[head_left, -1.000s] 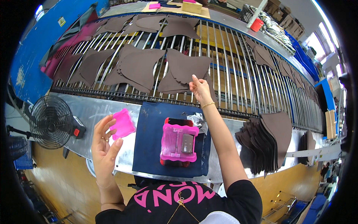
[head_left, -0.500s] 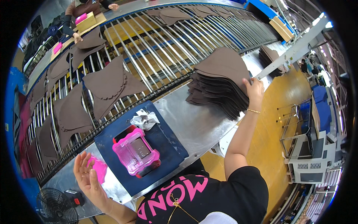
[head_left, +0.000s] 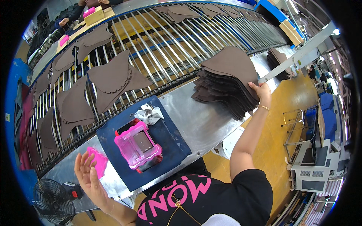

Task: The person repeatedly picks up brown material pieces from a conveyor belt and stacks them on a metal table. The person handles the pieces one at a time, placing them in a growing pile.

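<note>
A thick stack of brown leather-like cut pieces [head_left: 230,62] lies on the metal table, its layers fanned unevenly. My right hand [head_left: 261,92] is at the stack's right edge, thumb and fingers closed on the edge of the pieces; how many it grips is hidden. My left hand [head_left: 88,177] is raised empty, fingers loosely apart, beside a pink sheet [head_left: 97,162]. Between my hands, a pink plastic holder [head_left: 138,145] with a greyish block inside stands on a dark blue mat [head_left: 171,139]. A crumpled white cloth [head_left: 149,114] with dark smudges lies at the mat's far edge.
Beyond the table runs a roller conveyor [head_left: 162,49] bearing several brown pieces [head_left: 113,77]. A black fan [head_left: 54,201] stands at lower left. Another stack [head_left: 278,62] is at far right, near a slanting metal arm [head_left: 298,54]. A co-worker [head_left: 92,3] is across the conveyor.
My view has shifted slightly. My right hand remains at the stack's edge and my left stays raised. The co-worker's hand has drawn back from the brown pieces on the conveyor.
</note>
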Motion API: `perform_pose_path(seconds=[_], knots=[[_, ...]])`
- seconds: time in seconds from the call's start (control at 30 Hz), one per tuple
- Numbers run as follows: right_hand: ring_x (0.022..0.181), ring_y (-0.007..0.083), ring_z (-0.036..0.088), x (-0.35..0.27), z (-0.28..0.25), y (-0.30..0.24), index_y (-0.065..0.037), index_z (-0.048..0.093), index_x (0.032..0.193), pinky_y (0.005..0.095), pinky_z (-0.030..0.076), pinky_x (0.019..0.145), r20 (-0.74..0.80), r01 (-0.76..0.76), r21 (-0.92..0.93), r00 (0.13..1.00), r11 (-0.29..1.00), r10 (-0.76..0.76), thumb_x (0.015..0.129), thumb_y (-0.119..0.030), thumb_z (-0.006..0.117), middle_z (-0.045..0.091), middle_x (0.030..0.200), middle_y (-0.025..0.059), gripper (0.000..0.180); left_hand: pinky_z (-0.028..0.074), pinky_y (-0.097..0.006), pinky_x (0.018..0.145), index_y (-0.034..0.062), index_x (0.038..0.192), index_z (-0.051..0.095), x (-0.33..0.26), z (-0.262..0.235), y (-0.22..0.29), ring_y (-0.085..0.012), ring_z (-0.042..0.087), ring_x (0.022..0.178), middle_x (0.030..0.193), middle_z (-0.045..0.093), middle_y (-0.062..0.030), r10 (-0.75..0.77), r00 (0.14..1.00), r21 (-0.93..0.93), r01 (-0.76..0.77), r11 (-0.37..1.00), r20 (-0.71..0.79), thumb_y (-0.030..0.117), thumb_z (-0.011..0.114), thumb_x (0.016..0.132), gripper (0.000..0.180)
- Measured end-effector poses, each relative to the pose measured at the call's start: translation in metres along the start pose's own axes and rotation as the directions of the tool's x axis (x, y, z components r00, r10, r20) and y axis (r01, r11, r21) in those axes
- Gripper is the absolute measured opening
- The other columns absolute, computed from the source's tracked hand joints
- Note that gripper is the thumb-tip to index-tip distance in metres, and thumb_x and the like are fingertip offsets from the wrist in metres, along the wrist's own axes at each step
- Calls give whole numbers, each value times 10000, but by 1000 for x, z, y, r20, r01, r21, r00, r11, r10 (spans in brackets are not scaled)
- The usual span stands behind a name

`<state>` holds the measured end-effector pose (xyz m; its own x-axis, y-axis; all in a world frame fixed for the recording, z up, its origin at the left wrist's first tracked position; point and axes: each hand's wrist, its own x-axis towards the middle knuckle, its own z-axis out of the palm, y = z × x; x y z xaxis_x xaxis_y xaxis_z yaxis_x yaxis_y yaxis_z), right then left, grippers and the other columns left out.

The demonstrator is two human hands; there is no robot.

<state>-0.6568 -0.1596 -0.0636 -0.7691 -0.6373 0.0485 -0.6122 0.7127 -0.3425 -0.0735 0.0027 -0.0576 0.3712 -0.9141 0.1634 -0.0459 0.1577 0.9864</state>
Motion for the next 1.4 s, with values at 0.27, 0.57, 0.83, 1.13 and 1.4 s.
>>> perform_pose_path(seconds=[0.27,0.57,0.83,1.13,1.4], knots=[[737,270,670,-20,-13,-13,-16,549,1178,340,514,542,-79,195,95,979,976,-188,877,-334,619,648,918,210,443,390,-347,983,8,1348,414,8,13,7,-228,534,1131,1283,511,-154,49,997,11,-50,999,65,115,595,893,501],[378,69,431,-159,-49,-103,-18,503,1095,192,335,335,-287,484,828,799,281,-529,963,-249,528,587,743,73,267,422,-319,943,39,1281,513,53,53,19,-192,530,1132,1269,495,-103,195,958,152,-228,962,209,92,709,795,526],[553,130,585,-258,15,-161,11,527,1037,208,453,500,-290,366,922,445,-123,-848,894,-118,631,627,866,107,219,445,-196,422,-13,1029,612,53,14,36,-88,592,522,696,621,-21,-1,991,-7,2,1000,136,158,634,893,220],[750,259,650,-292,70,-173,-58,706,827,324,495,685,-142,559,827,95,-65,-985,699,-38,778,693,853,104,148,430,-169,475,4,957,665,40,-73,42,-69,590,563,679,625,-11,216,976,395,-187,900,-31,114,647,878,137],[723,267,643,-266,70,-146,-28,711,868,333,485,731,-102,669,744,91,-15,-991,710,-33,759,694,844,109,165,418,-199,479,-41,917,632,27,-56,11,-58,549,544,680,576,-14,30,996,392,-58,918,79,37,640,858,98]])
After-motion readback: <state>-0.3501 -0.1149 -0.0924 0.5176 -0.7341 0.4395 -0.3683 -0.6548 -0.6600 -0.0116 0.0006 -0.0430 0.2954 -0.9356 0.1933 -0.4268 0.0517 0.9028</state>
